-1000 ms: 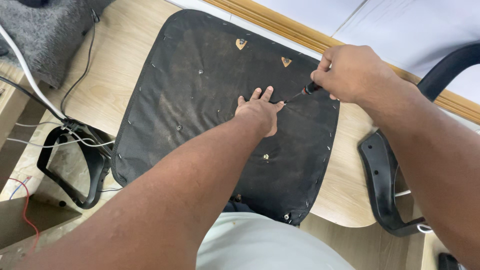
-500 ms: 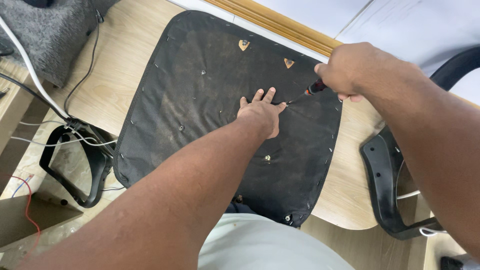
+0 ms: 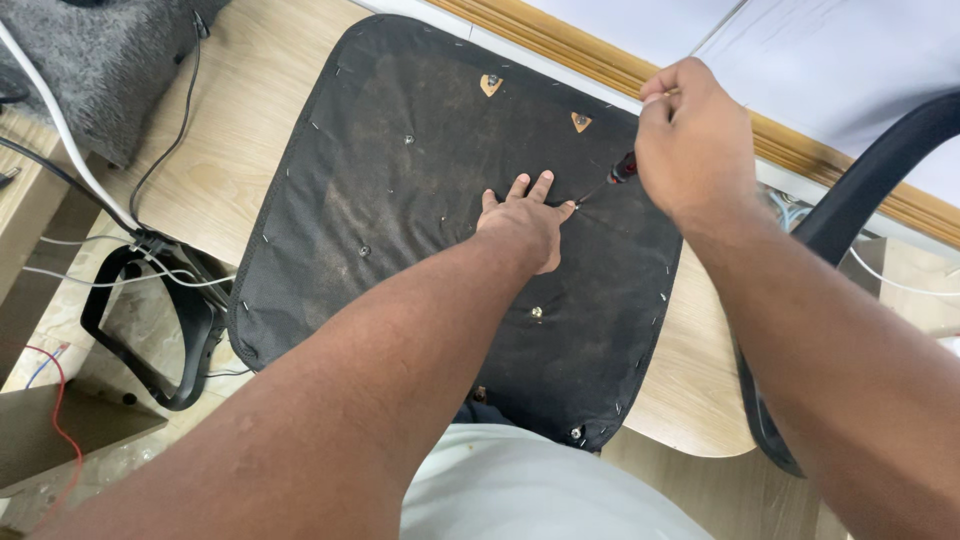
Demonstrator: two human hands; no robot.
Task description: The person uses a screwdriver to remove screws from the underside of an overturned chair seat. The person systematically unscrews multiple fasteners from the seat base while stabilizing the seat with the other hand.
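Seat cushion (image 3: 400,230), turned underside up, lies on the wooden table (image 3: 230,120), its black backing cloth stapled round the edge and studded with bolts. Left hand (image 3: 522,228) presses flat on the cloth near the middle, fingers spread open. Right hand (image 3: 690,140) is closed tight round a screwdriver (image 3: 612,176), its tip meeting the cloth just beside the left fingertips (image 3: 545,185). Judging by this, a fastener is being worked; next comes steady pressure with the tip kept seated

light wood table (image 3: 240,120) | wooden wall trim (image 3: 560,45) | white wall (image 3: 640,20)
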